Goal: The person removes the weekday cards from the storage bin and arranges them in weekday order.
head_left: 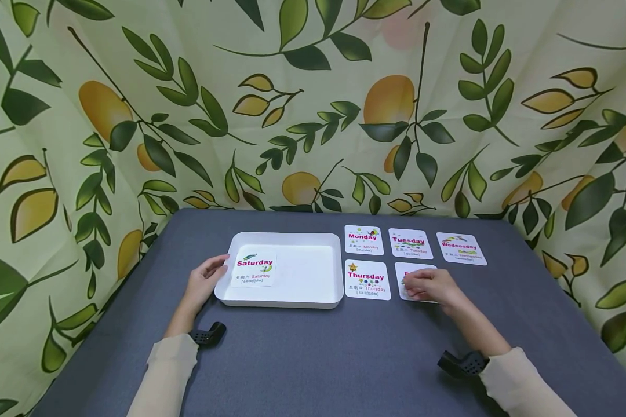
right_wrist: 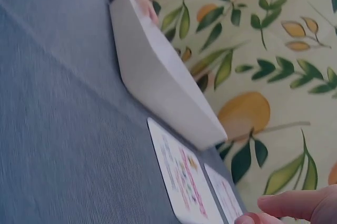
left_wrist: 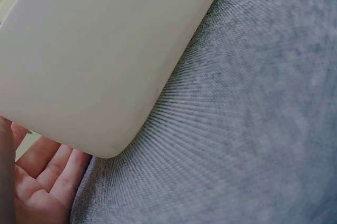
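Note:
A white tray [head_left: 308, 272] lies left of centre on the grey table and holds one card reading Saturday [head_left: 254, 269]. My left hand [head_left: 207, 277] rests against the tray's left rim with relaxed fingers; in the left wrist view the palm [left_wrist: 42, 182] lies beside the tray's rounded corner [left_wrist: 95, 50]. My right hand [head_left: 429, 285] lies on a mostly hidden card [head_left: 414, 268] just right of the Thursday card [head_left: 367, 280]. A straight finger [right_wrist: 295, 205] shows in the right wrist view, with the tray [right_wrist: 158, 76] beyond.
Monday [head_left: 364, 240], Tuesday [head_left: 410, 243] and Wednesday [head_left: 461, 248] cards lie in a row along the back. A leaf-and-fruit patterned cloth [head_left: 313, 104] walls in the table on three sides. The grey tabletop [head_left: 323, 359] stretches towards me.

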Demonstrator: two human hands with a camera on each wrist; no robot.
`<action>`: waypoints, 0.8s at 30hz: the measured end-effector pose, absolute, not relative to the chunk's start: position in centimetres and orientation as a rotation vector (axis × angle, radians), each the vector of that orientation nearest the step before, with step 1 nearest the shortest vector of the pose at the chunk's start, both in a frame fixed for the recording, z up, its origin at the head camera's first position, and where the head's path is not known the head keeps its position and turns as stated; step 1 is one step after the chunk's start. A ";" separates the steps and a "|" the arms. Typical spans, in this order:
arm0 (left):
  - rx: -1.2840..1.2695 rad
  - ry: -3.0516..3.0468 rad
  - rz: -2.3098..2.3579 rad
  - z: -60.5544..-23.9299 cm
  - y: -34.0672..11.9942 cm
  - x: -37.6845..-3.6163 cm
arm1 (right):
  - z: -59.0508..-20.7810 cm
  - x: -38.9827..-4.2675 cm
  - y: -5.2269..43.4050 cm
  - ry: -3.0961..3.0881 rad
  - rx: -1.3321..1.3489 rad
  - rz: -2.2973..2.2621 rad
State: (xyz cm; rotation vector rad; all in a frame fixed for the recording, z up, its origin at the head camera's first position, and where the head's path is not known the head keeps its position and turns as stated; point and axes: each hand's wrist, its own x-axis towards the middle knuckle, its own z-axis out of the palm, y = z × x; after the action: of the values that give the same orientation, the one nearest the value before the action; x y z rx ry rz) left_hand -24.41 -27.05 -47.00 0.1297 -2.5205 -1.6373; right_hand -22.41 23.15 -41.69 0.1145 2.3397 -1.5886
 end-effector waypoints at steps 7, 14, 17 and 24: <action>0.138 -2.549 -1.628 -46.9 -27.1 -24.3 | -41.2 -22.1 20.2 2.262 0.024 -1.628; 0.139 -2.557 -1.619 -46.9 -27.1 -24.3 | -40.4 -21.7 17.8 2.192 -0.066 -1.674; 0.137 -2.553 -1.618 -46.9 -27.1 -24.4 | -40.3 -21.8 16.9 2.175 -0.069 -1.679; 0.144 -2.564 -1.613 -46.9 -27.1 -24.4 | -40.1 -21.9 14.6 2.103 -0.112 -1.700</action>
State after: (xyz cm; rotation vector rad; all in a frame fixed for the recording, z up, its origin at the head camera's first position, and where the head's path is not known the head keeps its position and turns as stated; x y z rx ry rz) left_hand -24.36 -27.12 -46.91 0.1442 -2.5640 -1.6126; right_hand -21.93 14.62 -40.09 -0.1117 2.1035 -1.6996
